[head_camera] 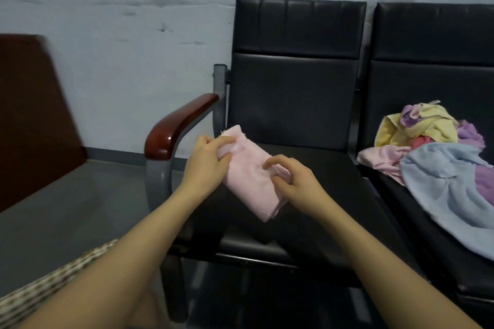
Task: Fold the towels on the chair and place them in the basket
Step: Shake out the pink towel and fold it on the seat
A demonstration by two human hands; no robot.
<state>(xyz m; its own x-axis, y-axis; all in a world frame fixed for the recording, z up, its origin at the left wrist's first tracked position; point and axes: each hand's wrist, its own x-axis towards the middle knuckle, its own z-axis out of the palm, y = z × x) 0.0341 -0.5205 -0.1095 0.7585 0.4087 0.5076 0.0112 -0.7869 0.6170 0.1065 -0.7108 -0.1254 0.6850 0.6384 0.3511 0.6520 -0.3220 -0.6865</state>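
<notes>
A folded pink towel [251, 176] is held just above the seat of the left black chair [315, 168]. My left hand [207, 161] grips its far left end, fingers curled round the edge. My right hand [292, 177] pinches its right side near the middle. On the right chair's seat [427, 224] lies a loose pile of towels [438, 157]: yellow, purple, pink, red and a large light blue one on top in front. A woven basket rim [45, 288] shows at the lower left, partly hidden by my left forearm.
The left chair has a red-brown wooden armrest [179, 125] on a grey metal frame, just left of my left hand. A dark brown board [32, 115] leans against the wall at the far left. Grey floor lies between the board and the chair.
</notes>
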